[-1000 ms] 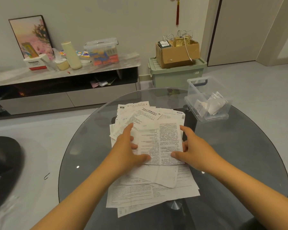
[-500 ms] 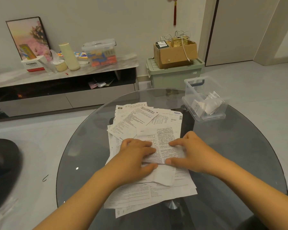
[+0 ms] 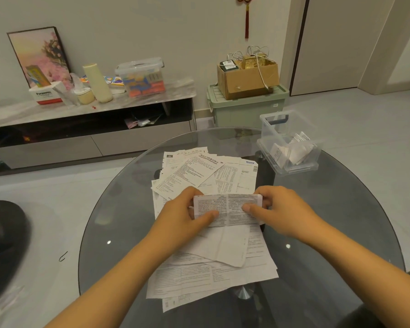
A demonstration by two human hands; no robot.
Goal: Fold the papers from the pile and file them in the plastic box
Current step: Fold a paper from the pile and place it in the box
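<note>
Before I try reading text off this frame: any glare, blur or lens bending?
Head view: dim warm light; two small glare dots on the glass table; print on the folded paper is soft, unreadable; wide-angle bends the door frame.

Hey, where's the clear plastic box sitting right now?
In the head view the plastic box sits on the far right edge of the round glass table, just right of the paper pile, with the green storage bin on the floor behind it.

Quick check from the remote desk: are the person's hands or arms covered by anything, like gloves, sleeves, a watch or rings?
Nothing is worn that shows. The left hand and right hand are bare, with no gloves, rings or watch visible, and both forearms are uncovered right to the bottom of the frame, so no sleeve appears.
</note>
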